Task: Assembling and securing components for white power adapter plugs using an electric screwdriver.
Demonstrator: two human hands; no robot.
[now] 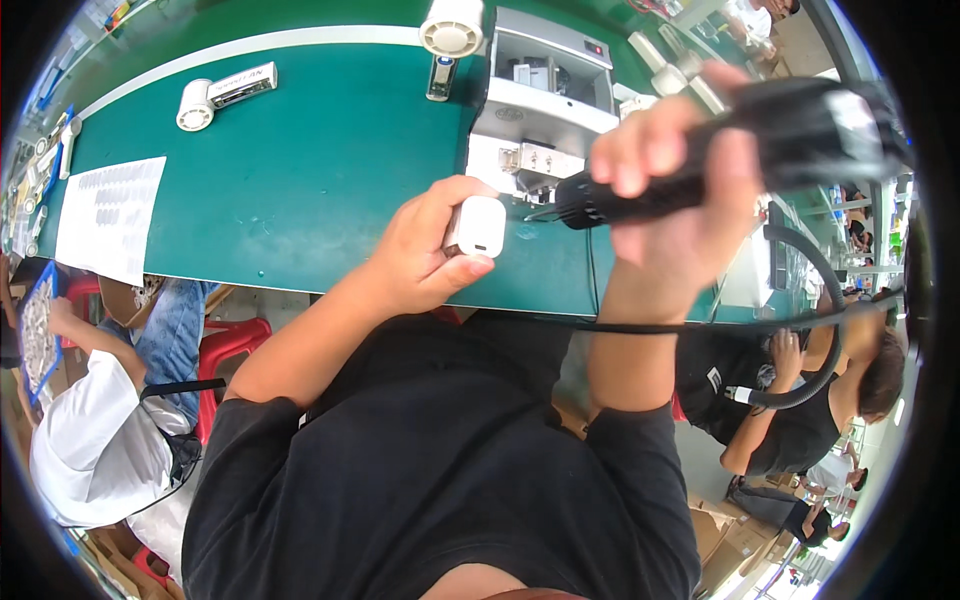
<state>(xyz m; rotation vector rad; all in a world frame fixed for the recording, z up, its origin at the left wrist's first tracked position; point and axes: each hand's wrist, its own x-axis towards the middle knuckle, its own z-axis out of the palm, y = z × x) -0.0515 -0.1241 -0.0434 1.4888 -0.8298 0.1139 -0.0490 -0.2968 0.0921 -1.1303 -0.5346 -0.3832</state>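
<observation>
My left hand (415, 245) is closed around a white rounded casing (482, 222), its end with a small dark slot facing up towards me. In my right hand (680, 200) is a black electric screwdriver (790, 135), gripped around its body and blurred by motion. Its thin bit points left, a short way right of the casing and apart from it. Beyond both hands stands a grey screw feeder (550, 115) with a metal block at its front.
The green table (330, 180) holds a white handheld fan (225, 95) at the far left, another fan (451, 35) beside the feeder, and a printed sheet (110, 215). A black cable (720, 327) crosses by my right forearm. People sit at both sides.
</observation>
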